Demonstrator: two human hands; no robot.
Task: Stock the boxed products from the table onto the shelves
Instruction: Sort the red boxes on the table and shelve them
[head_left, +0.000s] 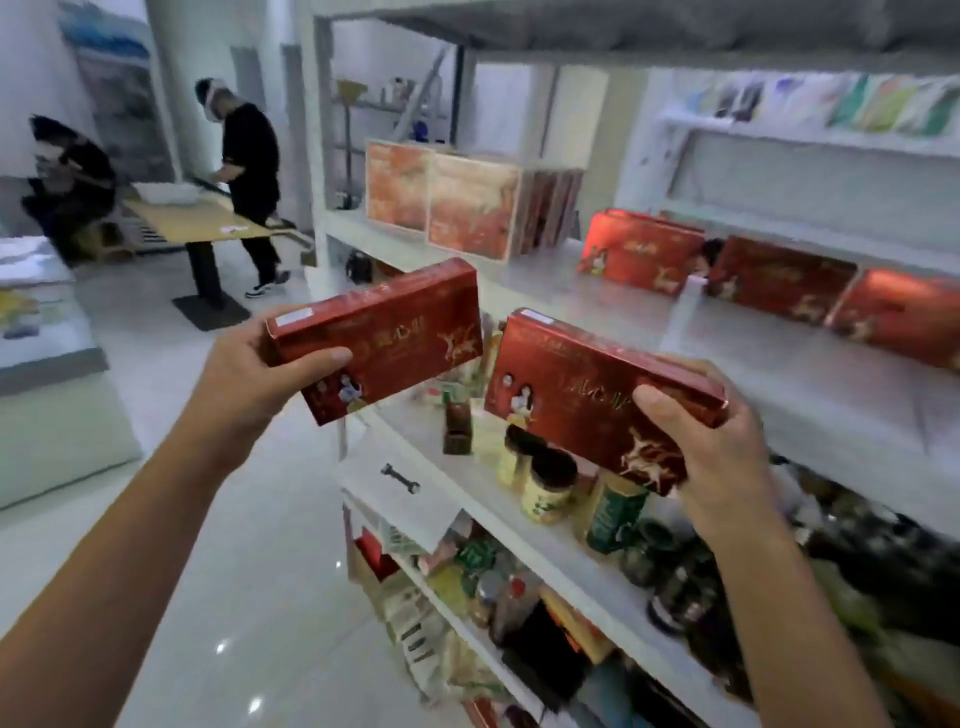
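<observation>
My left hand (260, 374) grips one flat red box (395, 338) with gold lettering by its left end, held in the air in front of the white shelf unit. My right hand (722, 457) grips a second matching red box (587, 395) by its right end, tilted down to the right over the lower shelf. The white middle shelf (753, 374) lies just beyond both boxes. Three similar red boxes (639, 254) (779, 278) (898, 312) lean in a row at its back. Larger red and orange boxes (467, 205) stand at its left end.
Jars and cans (550, 483) crowd the shelf below my hands, with bags and packets (467, 597) lower down. Two people (249, 171) (67, 182) are at a wooden table (192, 215) far left. A grey counter (47, 364) stands at the left over glossy white floor.
</observation>
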